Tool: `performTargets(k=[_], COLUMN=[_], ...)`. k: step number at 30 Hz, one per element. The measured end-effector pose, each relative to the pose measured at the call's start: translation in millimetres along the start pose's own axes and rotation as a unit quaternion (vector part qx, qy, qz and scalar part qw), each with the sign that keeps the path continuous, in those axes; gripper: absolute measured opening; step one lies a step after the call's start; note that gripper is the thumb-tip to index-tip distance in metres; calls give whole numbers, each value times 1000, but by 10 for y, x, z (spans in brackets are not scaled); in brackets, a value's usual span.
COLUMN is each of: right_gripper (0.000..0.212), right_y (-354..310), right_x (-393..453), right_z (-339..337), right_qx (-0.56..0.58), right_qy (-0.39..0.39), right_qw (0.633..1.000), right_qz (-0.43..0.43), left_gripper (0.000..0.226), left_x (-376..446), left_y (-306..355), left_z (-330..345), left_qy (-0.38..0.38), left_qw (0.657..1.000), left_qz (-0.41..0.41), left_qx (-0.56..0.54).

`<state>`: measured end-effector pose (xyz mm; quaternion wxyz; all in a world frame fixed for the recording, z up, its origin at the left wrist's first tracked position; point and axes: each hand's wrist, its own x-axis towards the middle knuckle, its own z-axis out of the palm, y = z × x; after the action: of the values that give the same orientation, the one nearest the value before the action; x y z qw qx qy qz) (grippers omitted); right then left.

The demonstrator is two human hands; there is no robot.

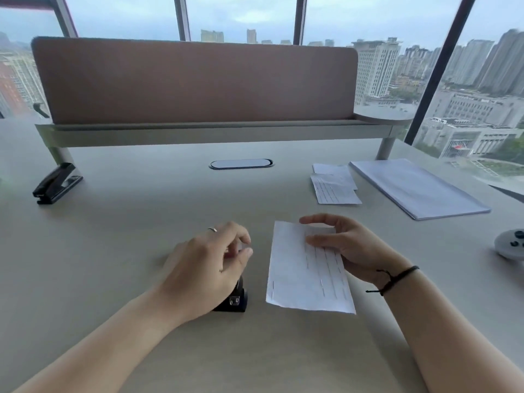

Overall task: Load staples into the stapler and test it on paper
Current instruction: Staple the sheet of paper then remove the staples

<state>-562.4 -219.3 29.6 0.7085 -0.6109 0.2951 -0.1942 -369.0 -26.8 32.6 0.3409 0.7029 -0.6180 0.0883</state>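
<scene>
The stapler [236, 299] lies under the left hand [207, 268], long axis twelve-to-six; its fingers [242, 242] pinch something small. The paper [306, 273], at three o'clock, sits in the right hand [348, 248].

An office high in a city tower is showing here: a pale desk [170, 194] is carrying a fabric privacy screen [192, 80] and a cable port [241, 163], while a stack of paper [416, 188] and a hole punch [56, 184] are lying on it. Floor-to-ceiling windows [467, 80] are looking out over high-rise blocks far below.
</scene>
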Motion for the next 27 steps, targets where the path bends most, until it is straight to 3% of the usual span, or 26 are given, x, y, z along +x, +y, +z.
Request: performTargets(k=[4,7,8,10,13,15,18,21,27], right_gripper=[20,10,12,38,78,92,73,50,31], right_y=[-48,-69,-73,-66,-25,20,63,136,204], right_x=[-29,-67,-85,-135,-243,-336,-535,-746,-1269], right_z=[48,117,147,181,155,141,163,171,127], right_qx=[78,83,71,44,-18,-45,-73,-83,-63], right_qy=[-2,-10,-15,-14,-32,-37,-4,34,123], right_qw=[997,996,997,999,999,998,994,992,986], right_qz=[6,19,19,15,-5,-32,-78,-87,-99], left_gripper=[34,12,12,18,25,22,20,14,11], left_x=[-82,-51,-38,-11,52,78,86,90,56], left_y=[24,80,98,128,172,218,301,415,772], left_z=[-28,21,19,-32,-116,-143,-162,-167,-103], left_qy=[-55,-4,10,19,-6,-22,-59,-94,-159], left_qw=[990,984,983,970,901,849,810,805,800], left_qz=[117,138,110,-11,-167,-227,-268,-274,-263], left_qx=[-55,-110,-149,-244,-399,-476,-518,-517,-514])
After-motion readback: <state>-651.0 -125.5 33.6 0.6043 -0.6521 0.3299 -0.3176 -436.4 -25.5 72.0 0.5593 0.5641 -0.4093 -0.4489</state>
